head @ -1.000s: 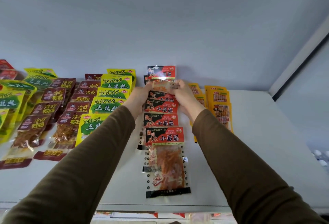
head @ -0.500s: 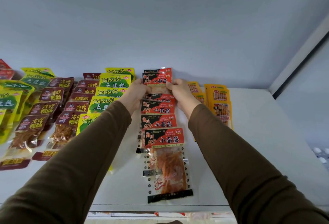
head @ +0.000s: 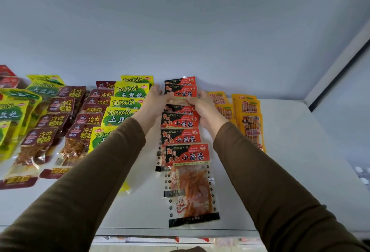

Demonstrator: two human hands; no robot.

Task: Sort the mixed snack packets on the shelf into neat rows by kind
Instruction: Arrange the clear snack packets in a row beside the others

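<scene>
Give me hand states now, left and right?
Left hand: closed on the left edge of the red-and-black snack packet.
Right hand: closed on the same packet's right edge.

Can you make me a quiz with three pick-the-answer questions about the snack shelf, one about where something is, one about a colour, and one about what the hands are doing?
1. Where is the row of orange packets?
A. Right of the red-and-black row
B. Left of the yellow-green row
C. On the floor

2. What colour are the sleeves?
A. Bright blue
B. Dark olive-brown
C. White

3. What are the hands doing?
A. Resting flat on bare shelf
B. Hanging by the person's sides
C. Both in a grip on one packet

Answers: 1 A, they lie past the right hand. 2 B, both arms show it. 3 C, the left hand and right hand pinch the sides of a red-and-black packet near the back of its row.
</scene>
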